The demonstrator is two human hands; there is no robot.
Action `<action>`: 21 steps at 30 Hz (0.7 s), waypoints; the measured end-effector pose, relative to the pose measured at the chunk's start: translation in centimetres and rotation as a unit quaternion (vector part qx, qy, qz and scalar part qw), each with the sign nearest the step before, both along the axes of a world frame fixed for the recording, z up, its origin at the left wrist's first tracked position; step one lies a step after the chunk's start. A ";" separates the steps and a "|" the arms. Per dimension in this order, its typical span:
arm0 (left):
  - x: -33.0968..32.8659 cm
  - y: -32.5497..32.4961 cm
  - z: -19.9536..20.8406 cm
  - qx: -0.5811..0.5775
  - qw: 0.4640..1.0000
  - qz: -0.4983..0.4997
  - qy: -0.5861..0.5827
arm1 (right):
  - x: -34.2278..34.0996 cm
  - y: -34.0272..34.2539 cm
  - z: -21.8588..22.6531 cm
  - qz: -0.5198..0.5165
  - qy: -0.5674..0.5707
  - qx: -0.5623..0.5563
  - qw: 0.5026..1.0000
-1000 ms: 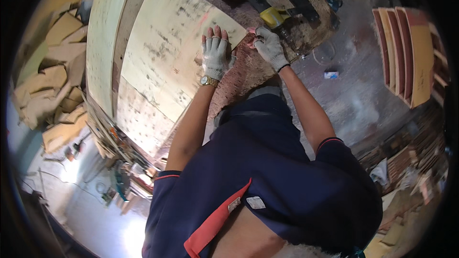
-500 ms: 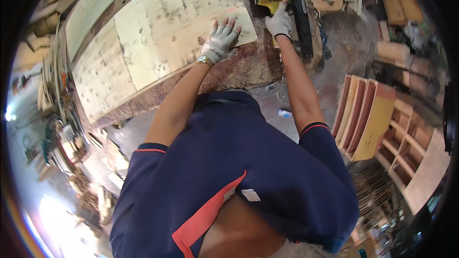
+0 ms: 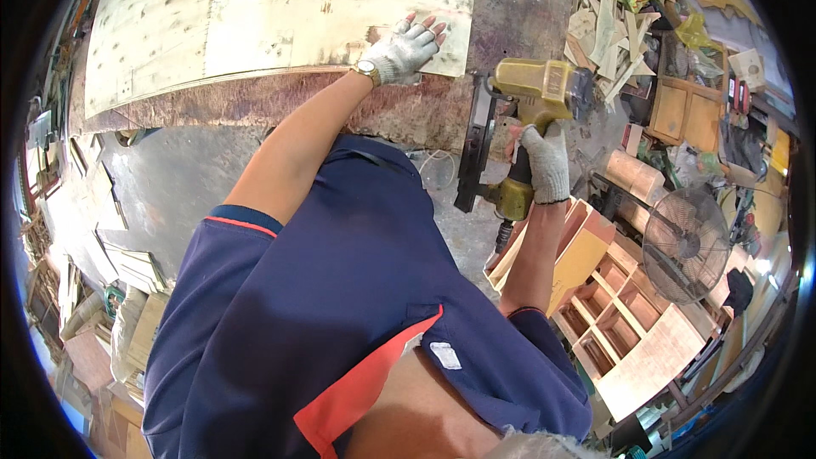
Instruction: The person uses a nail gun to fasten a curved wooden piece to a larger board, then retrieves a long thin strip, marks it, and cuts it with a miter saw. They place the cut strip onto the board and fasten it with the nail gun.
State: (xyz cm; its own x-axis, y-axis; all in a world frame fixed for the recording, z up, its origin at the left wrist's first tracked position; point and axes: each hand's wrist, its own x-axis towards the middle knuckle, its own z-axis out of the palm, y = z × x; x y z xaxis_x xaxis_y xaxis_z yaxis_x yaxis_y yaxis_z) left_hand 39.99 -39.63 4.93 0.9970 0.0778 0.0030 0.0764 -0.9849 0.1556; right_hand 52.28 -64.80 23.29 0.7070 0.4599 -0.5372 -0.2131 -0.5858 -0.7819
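A yellow and black nail gun [image 3: 534, 89] is raised beside the bench at the right, its long dark magazine pointing toward me. My right hand [image 3: 546, 161], in a white glove, is closed around its handle. Over to the left, my left hand [image 3: 404, 53] lies flat with fingers spread on a pale plywood sheet [image 3: 280, 17], close to the sheet's near right corner. That glove leaves the fingertips bare, and a watch [image 3: 367, 69] circles the wrist. Another pale panel edge adjoins the sheet on the bench.
The worn wooden workbench [image 3: 518, 0] bears the plywood. Wood offcuts [image 3: 616, 38] are heaped beyond its right end. At the lower right stand a compartmented wooden frame [image 3: 616, 306] and a large fan [image 3: 684, 242]. More boards [image 3: 127, 268] lie on the floor at left.
My right hand has lifted the nail gun off the bench, bringing it nearer and turning it. My left hand stays on the plywood. The whole view has swung to the right.
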 end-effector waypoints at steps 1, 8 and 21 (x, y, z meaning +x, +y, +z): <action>0.1 0.0 0.1 -0.009 1.000 -0.001 0.012 | -0.5 0.2 0.2 -0.004 0.010 -0.003 1.000; 0.0 0.0 0.2 -0.019 1.000 -0.002 0.025 | -2.1 1.8 -0.7 0.053 0.000 0.020 0.998; 0.0 -0.1 0.1 -0.016 1.000 -0.001 0.018 | -1.5 3.3 -1.2 0.118 -0.026 -0.084 0.989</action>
